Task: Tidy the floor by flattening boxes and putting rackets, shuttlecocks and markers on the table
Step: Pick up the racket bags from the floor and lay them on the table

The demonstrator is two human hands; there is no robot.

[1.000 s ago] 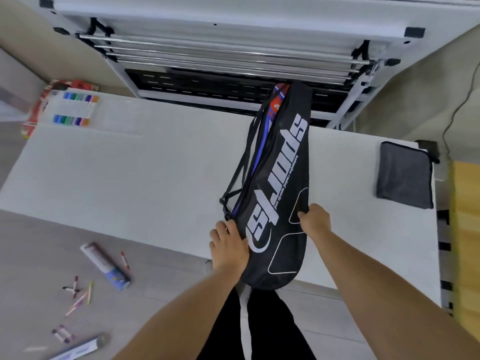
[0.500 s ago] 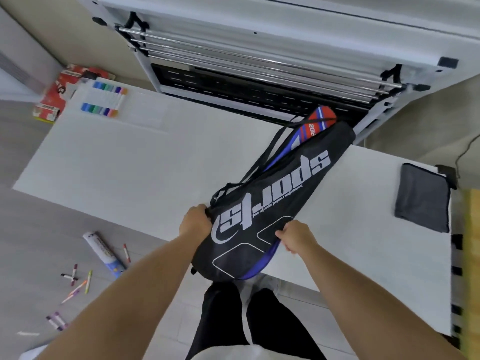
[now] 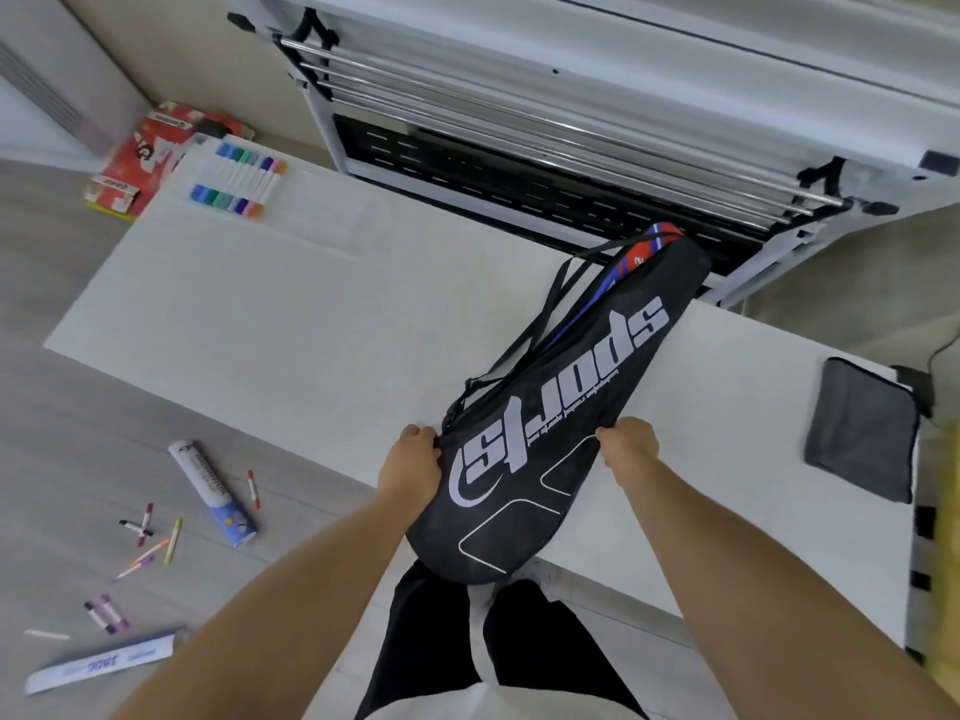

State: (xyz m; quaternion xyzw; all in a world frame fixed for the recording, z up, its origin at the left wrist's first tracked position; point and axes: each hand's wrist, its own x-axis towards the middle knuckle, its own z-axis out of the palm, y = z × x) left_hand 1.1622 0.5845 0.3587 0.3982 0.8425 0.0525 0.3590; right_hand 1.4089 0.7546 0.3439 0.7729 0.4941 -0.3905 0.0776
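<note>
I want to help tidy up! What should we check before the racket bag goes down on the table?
1. Both grips on the racket bag, left hand and right hand: ok.
2. Bare table below the bag: ok.
3. Bag apart from grey cloth and marker set: ok.
4. Whole racket inside bag: not ok, red-blue end pokes out.
5. Bag already resting on table: cannot tell.
6. All floor markers picked up: not ok.

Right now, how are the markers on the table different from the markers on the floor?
The table markers lie side by side in a neat row; the floor markers are scattered and point different ways. The table markers are farther from the camera; the floor markers lie closer. Both sets are colourful.
</note>
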